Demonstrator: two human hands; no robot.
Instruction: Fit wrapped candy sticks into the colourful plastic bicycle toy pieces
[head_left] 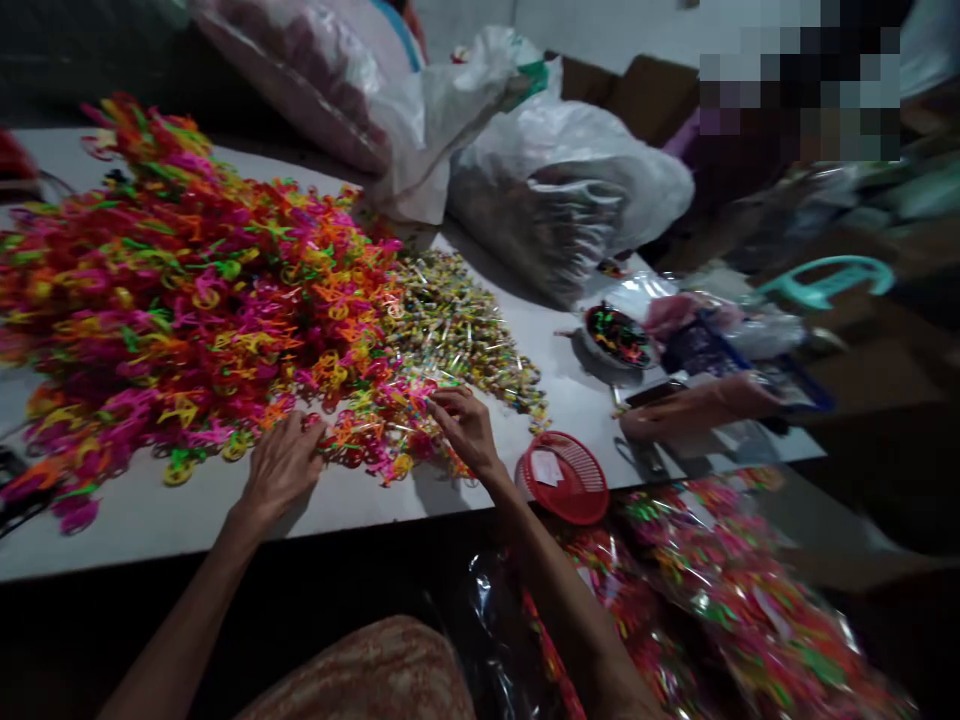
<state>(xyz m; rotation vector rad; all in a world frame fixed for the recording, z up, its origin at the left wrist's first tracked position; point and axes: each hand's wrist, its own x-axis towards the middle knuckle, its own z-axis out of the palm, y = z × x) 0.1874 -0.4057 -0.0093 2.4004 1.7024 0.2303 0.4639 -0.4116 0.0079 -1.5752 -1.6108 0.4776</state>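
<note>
A large heap of small bright plastic pieces (202, 290) in pink, orange, yellow and green covers the left of the white table (420, 495). At its front edge my left hand (285, 460) rests low, fingers curled in against the pieces; anything in them is hidden. My right hand (466, 430) is closed in a pinch over the right end of the heap, and what it holds is too small to make out. Just behind that hand lies a pile of small, shiny, clear-wrapped pieces (469, 320). Both hands are apart from each other.
A red plastic basket (566, 478) with a paper slip sits at the table's front edge. Beyond are a round bowl of small pieces (616, 335), a pinkish roll (701, 405) and big plastic sacks (555, 190). Filled clear bags (750, 590) lie below, right.
</note>
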